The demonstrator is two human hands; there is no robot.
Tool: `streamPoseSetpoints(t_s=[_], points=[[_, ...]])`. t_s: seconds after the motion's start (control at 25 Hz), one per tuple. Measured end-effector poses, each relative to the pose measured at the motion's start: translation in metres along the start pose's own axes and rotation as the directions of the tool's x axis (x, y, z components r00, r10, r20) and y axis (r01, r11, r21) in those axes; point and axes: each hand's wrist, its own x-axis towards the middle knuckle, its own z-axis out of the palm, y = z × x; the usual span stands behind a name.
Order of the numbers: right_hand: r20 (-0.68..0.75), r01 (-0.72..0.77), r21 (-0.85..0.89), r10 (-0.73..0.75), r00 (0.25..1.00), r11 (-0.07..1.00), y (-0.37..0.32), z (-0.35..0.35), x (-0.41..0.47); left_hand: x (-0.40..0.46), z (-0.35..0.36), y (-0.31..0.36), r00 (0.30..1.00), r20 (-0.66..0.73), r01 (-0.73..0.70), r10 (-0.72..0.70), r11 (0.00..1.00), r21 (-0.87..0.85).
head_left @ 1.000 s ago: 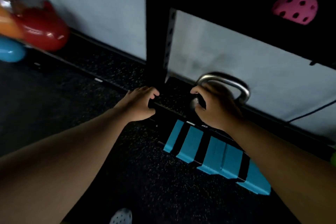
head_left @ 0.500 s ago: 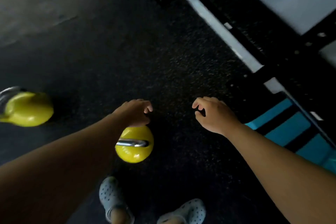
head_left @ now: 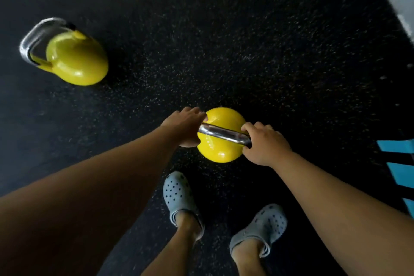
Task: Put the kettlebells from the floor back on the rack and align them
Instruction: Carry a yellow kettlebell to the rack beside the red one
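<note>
Gripping steel handle (head_left: 224,134) of near round yellow kettlebell (head_left: 220,149): left hand (head_left: 184,127), right hand (head_left: 263,144) wrapped at opposite ends, sharing heavy load for lift.

Two bare forearms with no sleeves, bare left hand (head_left: 186,126), bare right hand (head_left: 264,144), bare ankles, grey perforated clogs (head_left: 179,197) on both feet

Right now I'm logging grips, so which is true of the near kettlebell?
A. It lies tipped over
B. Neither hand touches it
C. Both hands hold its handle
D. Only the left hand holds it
C: the left hand and right hand each wrap one end of the kettlebell's steel handle.
</note>
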Motion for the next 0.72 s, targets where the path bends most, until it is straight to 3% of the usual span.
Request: streamPoseSetpoints(t_s=[0.08,0.16,0.28,0.44,0.72], points=[[-0.041,-0.036,0.013,0.037,0.998,0.999,0.000,0.032,0.015,0.018,0.023,-0.005,0.999,-0.012,-0.046,0.046,0.999,0.005],[-0.123,-0.032,0.163,0.052,0.991,0.986,0.004,0.050,0.030,0.036,0.038,-0.008,0.995,-0.032,-0.092,0.091,0.995,-0.048],[-0.078,-0.018,0.232,0.037,0.996,0.972,0.009,0.049,0.046,0.049,0.044,-0.011,0.991,-0.015,-0.132,0.132,0.975,-0.178],[-0.023,-0.043,0.265,0.051,0.998,0.963,0.011,0.027,0.037,0.044,0.026,0.003,0.990,0.019,-0.132,0.138,0.974,-0.184],[-0.122,-0.112,0.320,0.158,0.980,0.941,0.028,-0.068,-0.007,0.043,-0.070,0.061,0.974,-0.026,-0.224,0.223,0.955,-0.192]])
